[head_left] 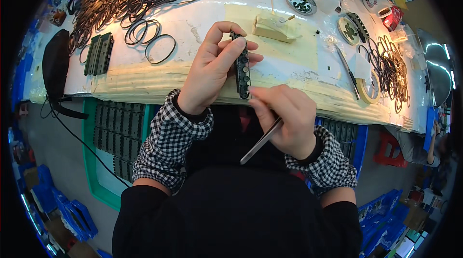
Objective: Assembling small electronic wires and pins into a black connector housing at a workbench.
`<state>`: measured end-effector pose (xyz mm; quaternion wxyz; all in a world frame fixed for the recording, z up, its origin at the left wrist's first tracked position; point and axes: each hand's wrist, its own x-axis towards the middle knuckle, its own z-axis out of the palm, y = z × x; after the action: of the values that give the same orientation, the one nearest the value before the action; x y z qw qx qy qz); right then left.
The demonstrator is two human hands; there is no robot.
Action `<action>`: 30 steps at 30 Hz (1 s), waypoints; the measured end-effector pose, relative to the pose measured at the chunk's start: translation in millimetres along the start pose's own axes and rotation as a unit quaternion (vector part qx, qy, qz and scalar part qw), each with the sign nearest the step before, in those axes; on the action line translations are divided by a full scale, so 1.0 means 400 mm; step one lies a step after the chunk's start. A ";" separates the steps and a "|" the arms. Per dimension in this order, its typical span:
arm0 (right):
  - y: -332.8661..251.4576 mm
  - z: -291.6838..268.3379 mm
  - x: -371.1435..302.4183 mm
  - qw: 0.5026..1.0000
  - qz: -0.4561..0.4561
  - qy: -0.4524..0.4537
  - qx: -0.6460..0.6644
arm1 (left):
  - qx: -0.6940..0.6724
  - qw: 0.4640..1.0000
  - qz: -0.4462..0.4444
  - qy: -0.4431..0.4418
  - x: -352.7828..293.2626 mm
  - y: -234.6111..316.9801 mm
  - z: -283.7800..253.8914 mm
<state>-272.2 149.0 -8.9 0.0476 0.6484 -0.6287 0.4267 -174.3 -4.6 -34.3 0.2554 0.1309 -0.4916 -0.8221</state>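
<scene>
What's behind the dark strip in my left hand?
Two fingertips of your left hand stick out behind the dark strip, with the table beyond. The strip's back, and whatever lies directly behind it, is covered.

A pale yellow ring of tape (370, 100) lies near a slim silver-and-black pen-shaped tool (353, 82) on the white tabletop (178, 31). A red plastic stool (389, 155) and blue plastic crates (78, 215) flank it below.
</scene>
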 end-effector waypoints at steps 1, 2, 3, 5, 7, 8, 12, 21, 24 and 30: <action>0.011 0.007 -0.002 0.995 0.072 0.039 0.058 | -0.005 1.000 0.007 -0.001 0.003 -0.002 0.000; 0.006 0.010 -0.002 0.985 0.135 0.013 0.105 | -0.001 1.000 0.008 -0.002 0.001 -0.002 -0.001; -0.002 0.008 0.001 0.968 0.198 -0.014 0.152 | 0.004 1.000 0.008 -0.003 0.002 0.001 -0.002; -0.021 -0.008 0.018 0.918 0.308 -0.083 0.237 | 0.004 1.000 0.011 -0.005 0.000 0.001 -0.002; -0.002 0.009 0.014 0.886 0.336 -0.083 0.310 | -0.003 1.000 0.014 -0.008 -0.002 -0.002 -0.002; 0.007 0.016 0.017 0.868 0.347 -0.086 0.346 | -0.004 1.000 0.017 -0.011 -0.002 -0.003 -0.004; 0.012 0.018 0.024 0.835 0.370 -0.077 0.400 | 0.002 0.999 0.028 -0.020 0.000 -0.006 -0.005; 0.006 0.007 0.027 0.838 0.383 -0.090 0.379 | 0.038 0.999 0.028 -0.019 -0.004 0.002 -0.002; 0.012 0.010 0.023 0.830 0.387 -0.098 0.389 | 0.043 0.998 0.032 -0.020 -0.005 0.001 -0.003; -0.004 0.000 0.031 0.767 0.450 -0.130 0.439 | 0.033 0.999 0.028 -0.020 -0.005 0.000 -0.005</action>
<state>-272.8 139.8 -0.3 -0.5223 0.2905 -0.5925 0.5401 -171.5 -5.1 -35.2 0.2638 0.1087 -0.5271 -0.8005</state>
